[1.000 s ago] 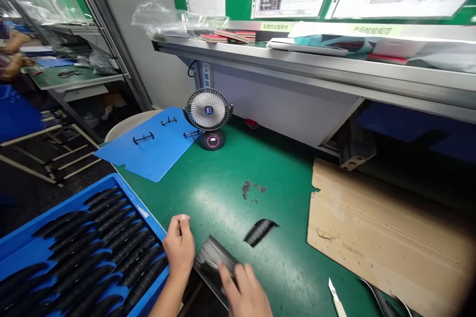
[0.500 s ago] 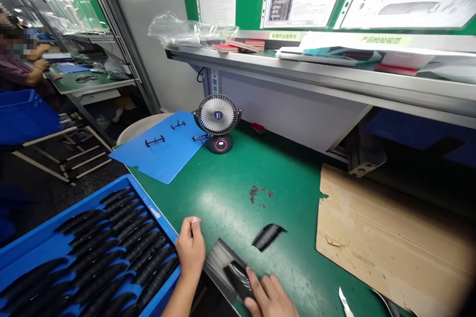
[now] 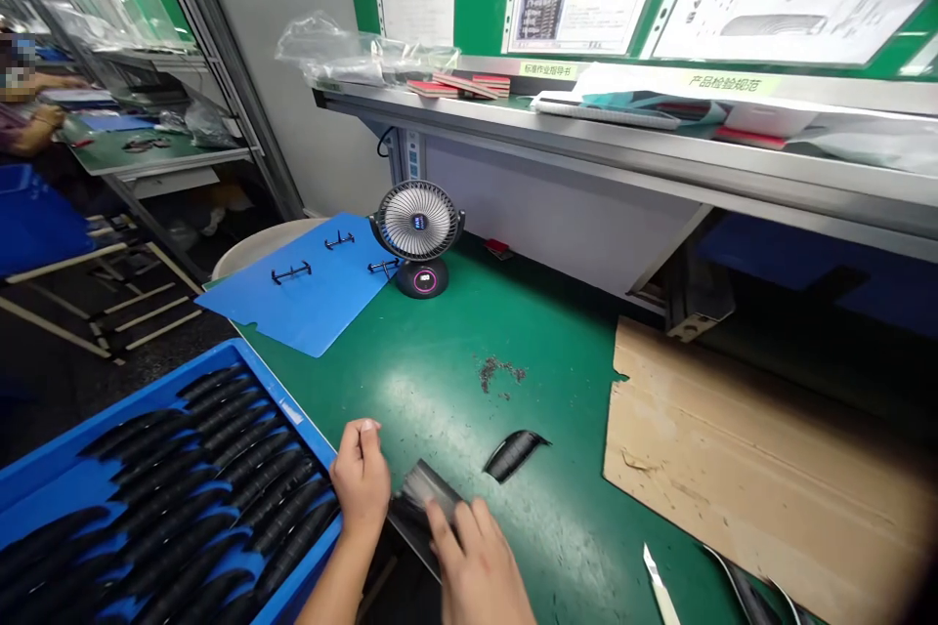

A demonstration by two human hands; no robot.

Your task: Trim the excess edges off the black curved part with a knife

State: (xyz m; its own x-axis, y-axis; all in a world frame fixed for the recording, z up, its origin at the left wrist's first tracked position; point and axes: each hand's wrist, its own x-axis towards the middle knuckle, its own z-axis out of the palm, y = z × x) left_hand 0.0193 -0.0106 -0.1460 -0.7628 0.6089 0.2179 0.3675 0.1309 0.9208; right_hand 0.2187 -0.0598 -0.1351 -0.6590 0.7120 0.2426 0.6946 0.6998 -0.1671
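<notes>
Head view: right hand (image 3: 476, 562) slid back up, fingers flat over dark sheet (image 3: 425, 498), covering it again; left hand (image 3: 362, 480) loosely curled, pinching sheet's edge.

The green bench (image 3: 440, 391) bears a fan (image 3: 417, 234), cardboard (image 3: 762, 449), a blue tray (image 3: 44, 469), perhaps shavings (image 3: 498, 373).

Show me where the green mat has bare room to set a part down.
Bare mat lies between the blue folder, fan and shavings, and between the loose black part and cardboard. Crowded: near edge, both hands on the dark sheet beside the blue tray.
</notes>
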